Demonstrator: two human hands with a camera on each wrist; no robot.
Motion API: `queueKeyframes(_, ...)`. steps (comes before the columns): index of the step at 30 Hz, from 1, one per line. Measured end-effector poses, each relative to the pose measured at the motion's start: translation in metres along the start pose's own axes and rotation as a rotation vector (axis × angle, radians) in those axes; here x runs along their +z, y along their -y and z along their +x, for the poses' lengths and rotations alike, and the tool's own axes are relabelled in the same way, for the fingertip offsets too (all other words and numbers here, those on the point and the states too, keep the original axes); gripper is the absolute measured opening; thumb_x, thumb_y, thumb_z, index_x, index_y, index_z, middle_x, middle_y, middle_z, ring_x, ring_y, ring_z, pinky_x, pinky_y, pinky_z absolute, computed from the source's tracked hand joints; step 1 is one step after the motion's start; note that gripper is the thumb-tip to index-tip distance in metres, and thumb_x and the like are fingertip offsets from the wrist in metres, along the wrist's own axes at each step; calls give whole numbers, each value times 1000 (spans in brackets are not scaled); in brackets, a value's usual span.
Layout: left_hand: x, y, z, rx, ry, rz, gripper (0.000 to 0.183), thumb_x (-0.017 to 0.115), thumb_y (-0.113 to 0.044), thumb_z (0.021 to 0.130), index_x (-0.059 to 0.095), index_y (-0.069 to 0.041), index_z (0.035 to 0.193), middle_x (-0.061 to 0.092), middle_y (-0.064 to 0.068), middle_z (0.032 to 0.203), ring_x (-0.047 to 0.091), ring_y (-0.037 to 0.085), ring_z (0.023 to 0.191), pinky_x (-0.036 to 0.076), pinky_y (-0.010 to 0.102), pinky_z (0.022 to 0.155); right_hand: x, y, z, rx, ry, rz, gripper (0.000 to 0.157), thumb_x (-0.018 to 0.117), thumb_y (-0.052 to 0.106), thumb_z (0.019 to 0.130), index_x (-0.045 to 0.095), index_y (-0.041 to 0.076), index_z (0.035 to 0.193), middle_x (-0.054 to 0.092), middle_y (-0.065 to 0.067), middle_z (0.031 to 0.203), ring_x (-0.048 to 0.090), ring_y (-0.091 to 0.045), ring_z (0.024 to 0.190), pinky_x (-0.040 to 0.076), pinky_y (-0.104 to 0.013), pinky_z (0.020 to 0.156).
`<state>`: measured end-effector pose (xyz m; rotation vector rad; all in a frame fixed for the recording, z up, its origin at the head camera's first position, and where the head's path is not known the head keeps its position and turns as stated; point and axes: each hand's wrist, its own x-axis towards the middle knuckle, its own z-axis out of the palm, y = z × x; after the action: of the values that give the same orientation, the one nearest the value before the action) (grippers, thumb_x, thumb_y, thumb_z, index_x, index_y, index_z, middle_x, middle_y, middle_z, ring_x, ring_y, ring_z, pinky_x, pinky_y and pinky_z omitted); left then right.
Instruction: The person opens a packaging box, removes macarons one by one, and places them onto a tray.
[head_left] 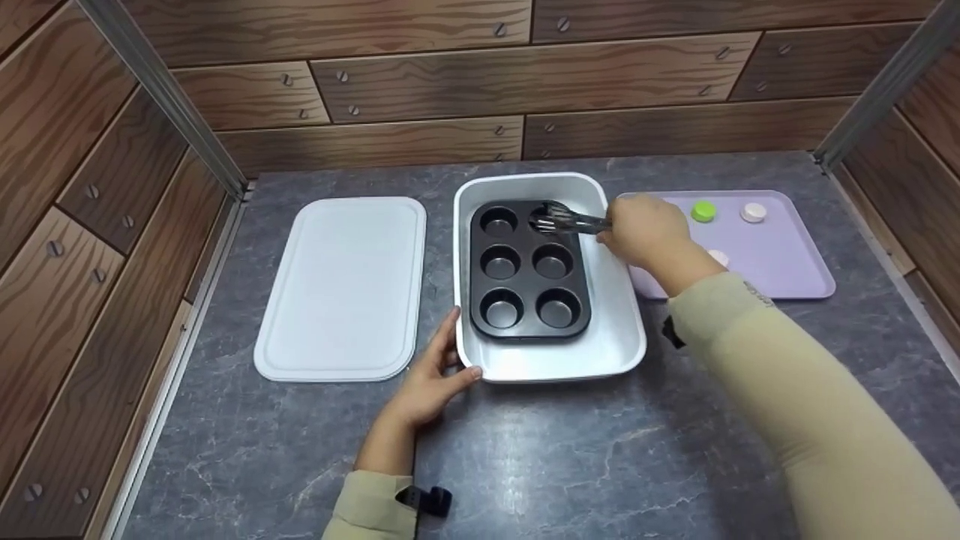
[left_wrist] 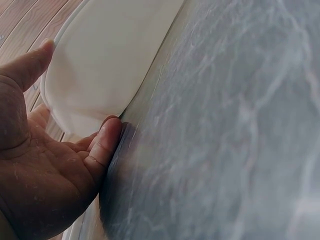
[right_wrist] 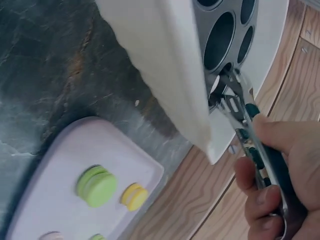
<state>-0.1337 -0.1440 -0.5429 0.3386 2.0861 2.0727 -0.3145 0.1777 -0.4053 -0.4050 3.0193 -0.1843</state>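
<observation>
My right hand grips a pair of metal tongs, also seen in the right wrist view. The tips of the tongs reach into the far right cup of a dark muffin tin, and a pale sliver shows between them. The tin sits inside a deep white tub. At the tub's near left corner is my left hand, thumb at the front rim and straight fingers along the left side. In the left wrist view, that hand's fingers lie against the tub, low by the tabletop.
Right of the tub lies a lilac tray with a green macaron, a whitish macaron and a pink macaron; a yellow macaron shows in the right wrist view. A white rectangular board lies on the left. Wood-patterned walls surround the table.
</observation>
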Motion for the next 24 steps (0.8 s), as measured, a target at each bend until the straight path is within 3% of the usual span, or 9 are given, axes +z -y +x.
queueKeyframes(8, 1, 0, 4, 22, -5, -15, 94, 72, 2, 96, 12, -2, 169, 42, 35, 155, 58, 48, 129, 55, 29, 94, -6, 11, 3, 20, 5, -43, 27, 72, 26, 95, 74, 0, 101, 70, -23, 101, 68, -44, 92, 55, -62, 75)
queueKeyframes(24, 1, 0, 1, 2, -2, 1, 94, 73, 0, 97, 13, -3, 169, 40, 36, 157, 57, 48, 131, 54, 29, 95, 14, -4, -12, -4, -119, 32, 25, 74, 33, 97, 78, 8, 95, 74, -20, 90, 69, -45, 81, 53, -62, 66)
